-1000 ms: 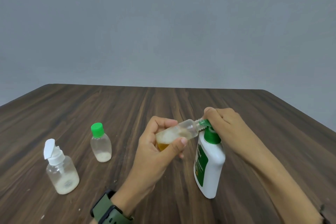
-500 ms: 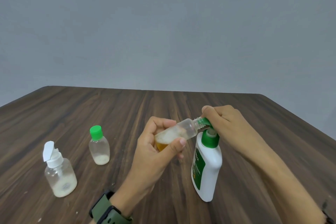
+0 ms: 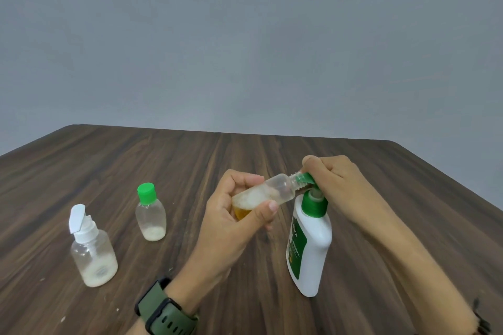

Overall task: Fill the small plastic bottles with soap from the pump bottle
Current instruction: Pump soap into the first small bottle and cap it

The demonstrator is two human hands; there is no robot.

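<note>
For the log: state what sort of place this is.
Probably a bare indoor room set up for a tabletop demo: a dark wooden table against a plain grey wall, holding only a pump bottle and small bottles.

**Bare arms, one green watch**

My left hand (image 3: 234,215) here and my right hand (image 3: 334,182) over there, both bare — no gloves, no rings that I can make out. Short nails, the left thumbnail (image 3: 273,207) plainly showing. Back from my left fingers, at the wrist, I'm wearing a watch (image 3: 166,310): olive-green strap with a row of slotted holes, dark case, chunky build. No sleeves on either forearm. Far back from my right fingers, at the frame's lower edge, a dark band (image 3: 480,319) peeks in, too cut off to tell what it is.
</note>
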